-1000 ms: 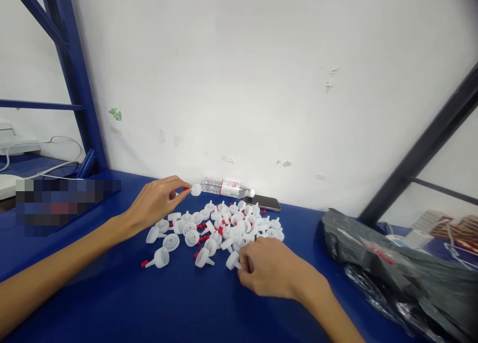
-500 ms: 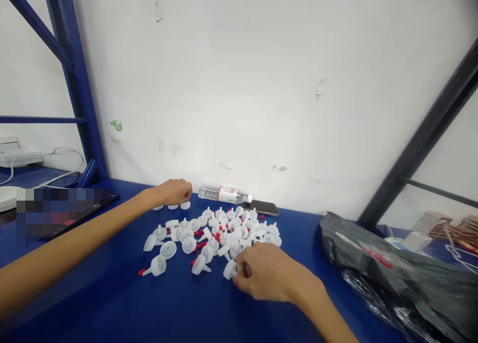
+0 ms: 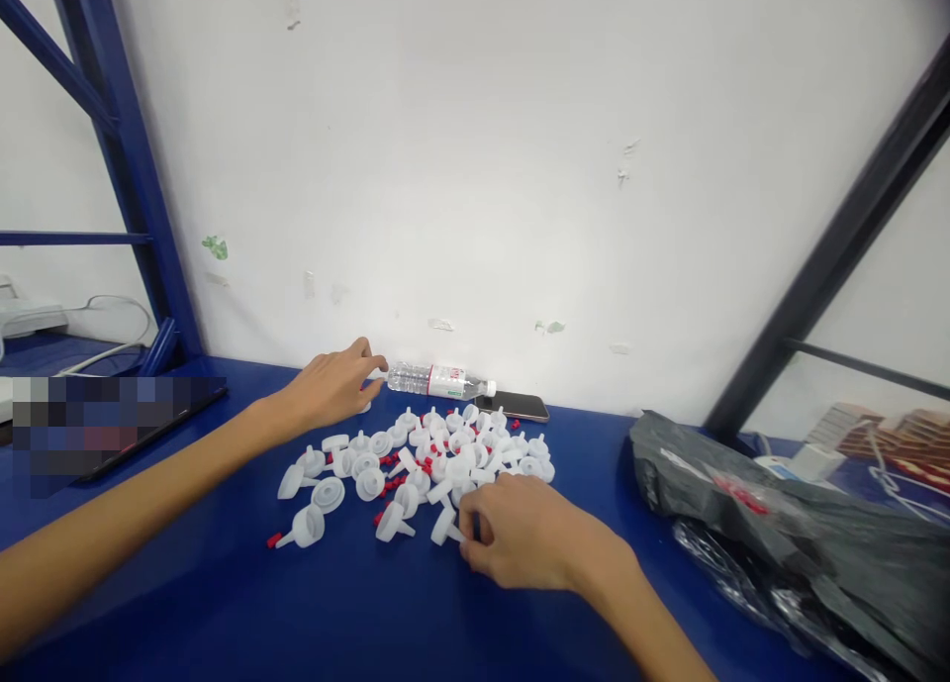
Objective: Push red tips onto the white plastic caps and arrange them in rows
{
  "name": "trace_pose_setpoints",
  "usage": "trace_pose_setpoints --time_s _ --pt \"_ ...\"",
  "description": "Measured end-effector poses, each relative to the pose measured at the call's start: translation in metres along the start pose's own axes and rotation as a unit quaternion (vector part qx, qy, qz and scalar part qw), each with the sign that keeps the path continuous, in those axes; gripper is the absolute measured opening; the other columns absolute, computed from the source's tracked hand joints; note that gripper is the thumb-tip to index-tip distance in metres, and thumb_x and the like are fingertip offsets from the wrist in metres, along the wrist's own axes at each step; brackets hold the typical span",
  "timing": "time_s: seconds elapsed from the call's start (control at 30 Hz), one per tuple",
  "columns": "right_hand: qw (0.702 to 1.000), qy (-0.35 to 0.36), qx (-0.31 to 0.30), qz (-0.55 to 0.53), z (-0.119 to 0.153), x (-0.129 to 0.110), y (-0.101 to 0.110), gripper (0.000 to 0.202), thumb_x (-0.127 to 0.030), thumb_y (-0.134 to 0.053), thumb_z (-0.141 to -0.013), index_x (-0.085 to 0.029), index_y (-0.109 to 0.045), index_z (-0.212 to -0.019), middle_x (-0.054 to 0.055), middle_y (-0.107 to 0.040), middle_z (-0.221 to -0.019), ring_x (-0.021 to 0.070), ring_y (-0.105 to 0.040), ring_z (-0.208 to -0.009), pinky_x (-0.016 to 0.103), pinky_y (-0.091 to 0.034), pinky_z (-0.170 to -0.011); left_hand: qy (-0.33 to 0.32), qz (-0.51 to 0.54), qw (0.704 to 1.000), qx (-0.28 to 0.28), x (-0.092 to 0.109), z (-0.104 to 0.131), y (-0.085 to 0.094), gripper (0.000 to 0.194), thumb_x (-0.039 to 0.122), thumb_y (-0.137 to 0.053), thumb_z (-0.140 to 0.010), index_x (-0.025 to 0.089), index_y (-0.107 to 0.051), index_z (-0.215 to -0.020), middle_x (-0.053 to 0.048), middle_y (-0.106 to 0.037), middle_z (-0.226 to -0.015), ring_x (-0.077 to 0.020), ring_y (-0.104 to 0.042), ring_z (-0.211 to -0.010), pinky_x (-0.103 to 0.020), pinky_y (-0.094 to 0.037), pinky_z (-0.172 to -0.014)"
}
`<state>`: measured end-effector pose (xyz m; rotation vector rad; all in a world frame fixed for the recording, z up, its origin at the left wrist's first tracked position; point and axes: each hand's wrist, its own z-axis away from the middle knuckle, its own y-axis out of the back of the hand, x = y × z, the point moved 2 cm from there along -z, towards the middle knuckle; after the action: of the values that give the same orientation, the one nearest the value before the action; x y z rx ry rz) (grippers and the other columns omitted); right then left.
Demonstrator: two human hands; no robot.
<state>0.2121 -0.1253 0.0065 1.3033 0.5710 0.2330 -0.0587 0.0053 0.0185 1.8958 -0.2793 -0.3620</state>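
A pile of white nozzle caps (image 3: 416,454) with small red tips (image 3: 393,484) among them lies on the blue table (image 3: 356,613). Behind the pile's left side is my left hand (image 3: 337,387), its thumb and forefinger apart around a pale, thin tip. Under those fingers a white cap (image 3: 364,408) shows in part; the hand hides the rest. At the pile's front right, my right hand (image 3: 512,532) pinches the narrow spout of a tilted white cap (image 3: 443,525) between thumb and forefinger.
Along the wall lie a clear bottle (image 3: 437,380) and a dark phone (image 3: 520,406). Grey plastic bags (image 3: 772,524) cover the right side. A dark flat device (image 3: 155,435) is at the left, below a blue metal frame (image 3: 134,157).
My left hand has opened its fingers and lifted slightly. The cap at my right hand has tilted and shifted slightly. The whole view has moved a little.
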Motion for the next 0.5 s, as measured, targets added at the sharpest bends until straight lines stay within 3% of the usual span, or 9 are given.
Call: trace_pose_setpoints --time_s 0.1,0.2,0.4,0.5 --pt "1.000 -0.001 0.001 -0.009 -0.001 -0.001 0.000 0.011 -0.022 -0.064 -0.089 -0.023 -0.074 -0.084 0.000 -0.078 -0.080 0.0170 -0.066 -0.070 0.028 -0.037 -0.065 -0.021 0.030 0.997 0.061 0.019 0.021 0.006 0.042 0.038 -0.037 -0.107 0.021 -0.072 -0.122 -0.012 -0.069 -0.119 -0.0186 -0.067 -0.069 -0.035 -0.048 -0.065" --pt "1.000 0.003 0.009 -0.009 -0.002 -0.001 0.000 0.012 -0.023 -0.063 -0.091 -0.023 -0.072 -0.084 -0.002 -0.077 -0.078 0.0152 -0.063 -0.066 0.028 -0.035 -0.063 -0.046 0.062 0.992 0.097 0.027 0.035 0.004 0.041 0.035 -0.036 -0.106 0.020 -0.074 -0.112 -0.009 -0.073 -0.109 -0.0173 -0.066 -0.068 -0.032 -0.045 -0.062" --pt "0.999 0.018 0.026 -0.038 -0.003 0.000 0.002 0.017 -0.029 -0.062 -0.096 -0.023 -0.069 -0.082 -0.003 -0.075 -0.076 0.0132 -0.059 -0.065 0.027 -0.031 -0.062 -0.065 0.111 0.981 0.142 0.017 0.040 0.000 0.036 0.034 -0.041 -0.103 0.020 -0.075 -0.102 -0.005 -0.078 -0.098 -0.0161 -0.067 -0.069 -0.030 -0.045 -0.064" --pt "0.998 0.015 0.050 -0.035 -0.003 0.001 0.002 0.030 -0.041 -0.062 -0.101 -0.023 -0.069 -0.079 -0.002 -0.074 -0.073 0.0137 -0.058 -0.064 0.027 -0.030 -0.062 -0.061 0.122 0.978 0.158 0.012 0.040 0.002 0.035 0.034 -0.044 -0.102 0.019 -0.075 -0.099 -0.005 -0.077 -0.093 -0.0154 -0.064 -0.064 -0.031 -0.044 -0.062"
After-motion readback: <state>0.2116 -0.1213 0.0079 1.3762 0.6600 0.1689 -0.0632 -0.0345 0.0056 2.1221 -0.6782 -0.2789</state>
